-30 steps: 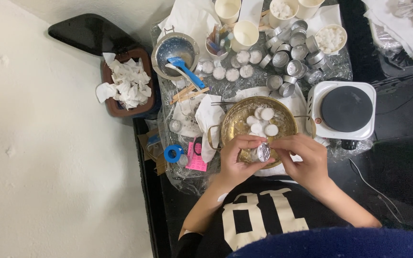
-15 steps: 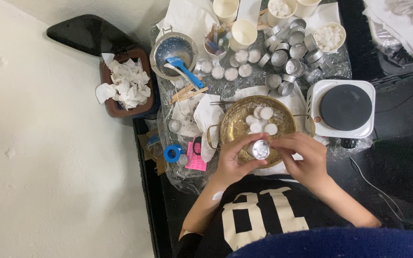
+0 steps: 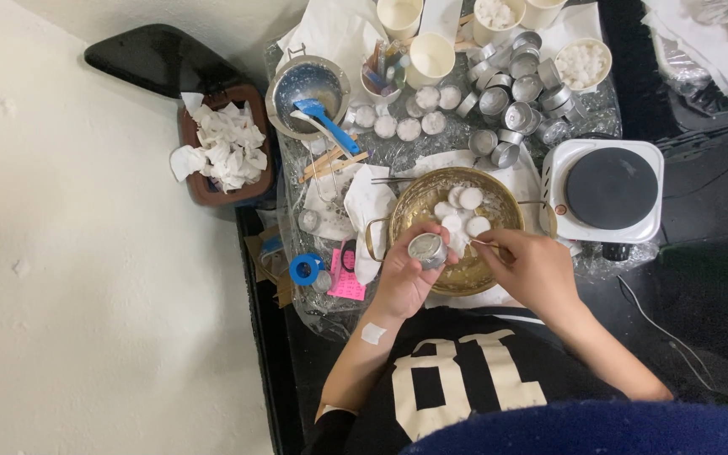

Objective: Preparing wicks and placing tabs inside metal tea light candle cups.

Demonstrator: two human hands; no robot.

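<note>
The small round metal tealight cup (image 3: 427,250) sits in my left hand (image 3: 406,278), its open mouth facing up, my fingers (image 3: 408,238) curled around its wall and pinching it by the sides. I judge it very light and thin-walled, easy to dent and a bit slick, so a soft hold on the rim and side wall suits it better than a squeeze across the middle. Just right of those fingers, my right hand (image 3: 532,270) is closed on something thin, a wick or pick (image 3: 480,244), I cannot tell which, its tip pointing toward the cup. Both hands hover over the near rim of the brass bowl (image 3: 414,206), where white wax discs (image 3: 462,207) lie, probably brittle and crumbly at the edges. Beyond my fingers stand more empty metal cups (image 3: 516,97), a pot with a blue spatula (image 3: 327,126), and paper cups (image 3: 431,57). Off past my right hand sits a white hotplate (image 3: 610,190) on the tabletop (image 3: 718,202).
</note>
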